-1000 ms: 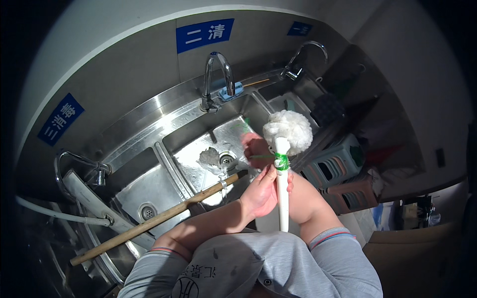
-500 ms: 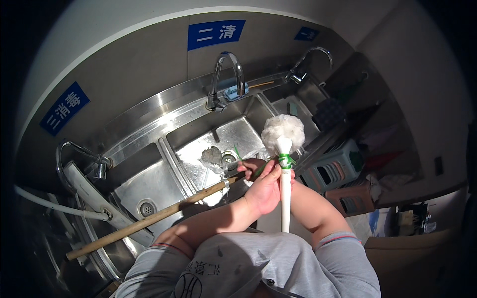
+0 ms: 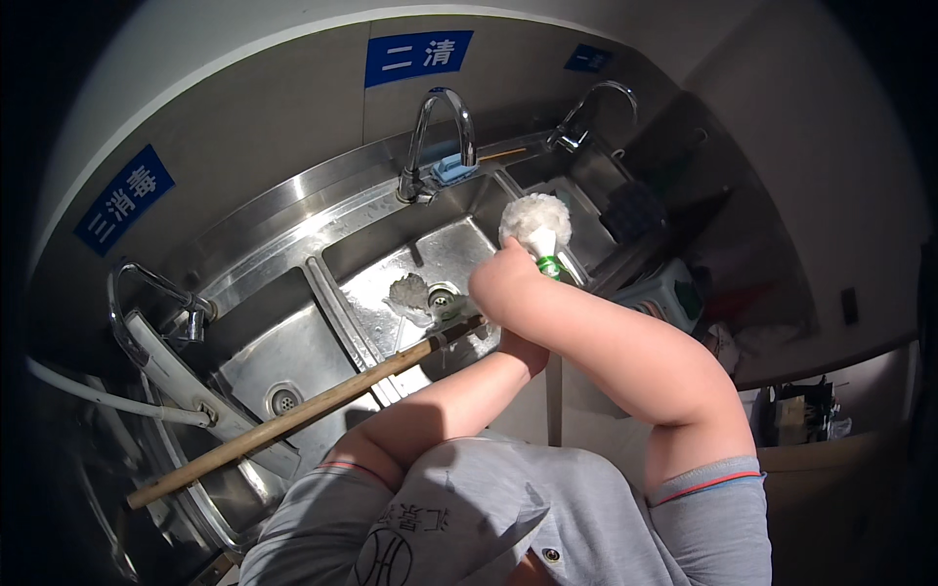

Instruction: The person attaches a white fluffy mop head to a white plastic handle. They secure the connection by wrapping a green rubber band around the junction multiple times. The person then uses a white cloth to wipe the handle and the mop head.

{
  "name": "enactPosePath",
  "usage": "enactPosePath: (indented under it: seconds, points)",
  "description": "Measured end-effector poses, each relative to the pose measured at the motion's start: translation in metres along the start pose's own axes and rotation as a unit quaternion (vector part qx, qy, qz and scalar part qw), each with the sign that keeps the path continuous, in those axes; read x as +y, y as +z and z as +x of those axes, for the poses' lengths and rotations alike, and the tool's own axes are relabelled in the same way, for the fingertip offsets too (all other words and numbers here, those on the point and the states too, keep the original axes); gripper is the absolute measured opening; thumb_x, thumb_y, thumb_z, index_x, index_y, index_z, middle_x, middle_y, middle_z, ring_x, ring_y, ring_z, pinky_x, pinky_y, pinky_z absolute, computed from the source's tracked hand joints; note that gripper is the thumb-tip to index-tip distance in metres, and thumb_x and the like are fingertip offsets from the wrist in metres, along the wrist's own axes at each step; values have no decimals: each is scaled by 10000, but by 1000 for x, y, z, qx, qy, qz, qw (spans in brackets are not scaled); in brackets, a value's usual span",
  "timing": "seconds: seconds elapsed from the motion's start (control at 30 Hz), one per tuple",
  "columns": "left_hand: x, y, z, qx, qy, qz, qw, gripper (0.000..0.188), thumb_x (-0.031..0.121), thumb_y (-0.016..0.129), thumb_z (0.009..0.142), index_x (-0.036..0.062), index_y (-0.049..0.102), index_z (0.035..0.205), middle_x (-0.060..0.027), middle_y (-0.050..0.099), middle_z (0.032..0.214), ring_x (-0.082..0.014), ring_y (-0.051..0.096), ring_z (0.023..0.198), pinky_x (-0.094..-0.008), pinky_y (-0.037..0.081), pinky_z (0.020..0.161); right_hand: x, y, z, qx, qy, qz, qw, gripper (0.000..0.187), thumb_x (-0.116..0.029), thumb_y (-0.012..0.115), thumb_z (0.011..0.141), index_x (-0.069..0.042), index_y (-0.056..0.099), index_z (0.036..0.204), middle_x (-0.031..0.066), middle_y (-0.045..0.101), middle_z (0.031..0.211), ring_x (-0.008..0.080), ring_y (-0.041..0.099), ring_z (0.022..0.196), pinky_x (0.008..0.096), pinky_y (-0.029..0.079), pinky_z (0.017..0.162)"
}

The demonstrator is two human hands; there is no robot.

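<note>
A white mop (image 3: 535,220) with a fluffy round head stands upright before me, over the near side of the sinks. A shiny green strip (image 3: 549,266) is wrapped around its neck, just under the head. My right hand (image 3: 501,278) is closed beside that neck, its arm crossing over my left; its fingers and the strip's loose end are hidden. Lower down, my left hand (image 3: 528,349) is mostly behind my right forearm, around the white handle (image 3: 555,410). Close to both hands is the dark-tipped end of a wooden pole (image 3: 322,398), which slants across the sinks.
The middle steel sink (image 3: 376,322) holds a grey scouring pad (image 3: 407,292) and clear plastic by its drain. Curved taps (image 3: 427,127) rise along the back; a blue brush (image 3: 452,169) sits behind. At left is a white hose (image 3: 117,405), at right a teal plastic crate (image 3: 679,293).
My right hand has come from behind the handle, over and around to the front left of the mop's neck. The green strip's loose end is out of sight. My left hand stays at the handle.
</note>
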State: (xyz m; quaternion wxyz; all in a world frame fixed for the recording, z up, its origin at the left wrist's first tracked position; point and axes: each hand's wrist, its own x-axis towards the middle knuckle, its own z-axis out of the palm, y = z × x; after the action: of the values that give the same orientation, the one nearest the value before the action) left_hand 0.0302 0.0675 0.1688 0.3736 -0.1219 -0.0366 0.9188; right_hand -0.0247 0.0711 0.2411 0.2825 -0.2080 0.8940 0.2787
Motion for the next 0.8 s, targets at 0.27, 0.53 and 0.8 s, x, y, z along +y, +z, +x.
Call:
enactPosePath:
  seconds: [0.27, 0.53, 0.8]
  points:
    - [12, 6, -3, 15, 76, 83, 994, 257, 147, 483, 892, 159, 398, 1133, -68, 522, 969, -163, 529, 774, -296, 471, 639, 17, 16, -65, 417, 25, 584, 696, 101, -119, 534, 847, -56, 529, 926, 26, 546, 749, 109, 531, 718, 258, 427, 630]
    - [9, -12, 4, 8, 88, 222, 971, 163, 204, 417, 925, 176, 356, 1073, -91, 534, 803, -169, 517, 675, -279, 448, 590, 23, 123, -122, 490, 44, 822, 287, 153, -146, 451, 913, -68, 508, 1031, -47, 396, 644, 34, 329, 542, 196, 326, 516]
    - [0, -16, -3, -38, 33, 244, 968, 187, 270, 415, 922, 162, 351, 1060, -105, 544, 835, -205, 538, 725, -327, 462, 653, 36, 195, -49, 444, 172, 872, -111, 137, -45, 442, 856, -94, 452, 984, 2, 388, 625, 62, 259, 413, 203, 201, 348]
